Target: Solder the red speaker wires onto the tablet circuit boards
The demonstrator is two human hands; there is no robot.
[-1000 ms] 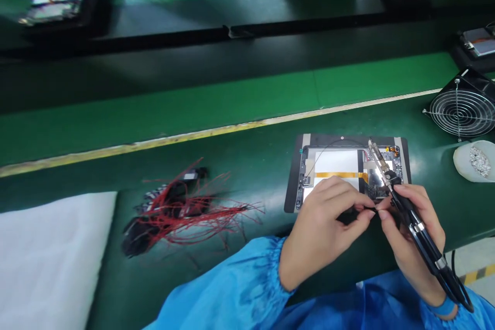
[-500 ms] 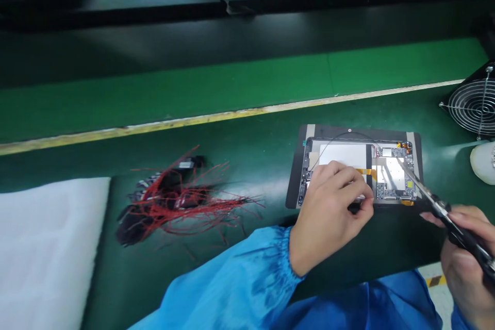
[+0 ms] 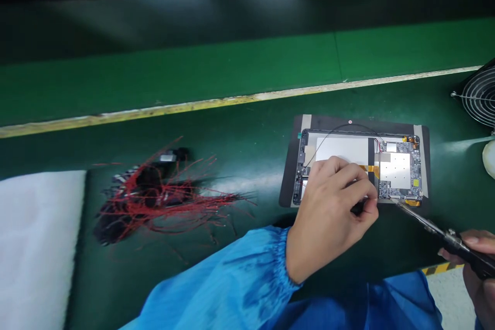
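An opened tablet (image 3: 342,147) lies on a dark flat pad (image 3: 286,180), its inside facing up. Its circuit board (image 3: 415,172) with a silver shield plate is at the right end. My left hand (image 3: 330,216) rests over the tablet's lower edge, thumb and fingertips pinched together beside the board; whatever they hold is hidden. In my right hand (image 3: 477,252), partly cut off by the frame, is a soldering iron (image 3: 441,232). Its tip points left and reaches the board's lower edge, close to my left fingertips; contact is hard to make out.
Left of the tablet lies a tangle of red wires (image 3: 185,209) with dark parts. A white foam sheet (image 3: 34,247) covers the left corner. At right stand a fan with a wire guard (image 3: 481,95) and a white rounded object (image 3: 489,157). A raised green ledge (image 3: 232,75) runs behind.
The soldering iron's tip has come down from over the shield plate to the board's lower edge. My left hand keeps its pinch on the tablet's edge. The view has shifted slightly.
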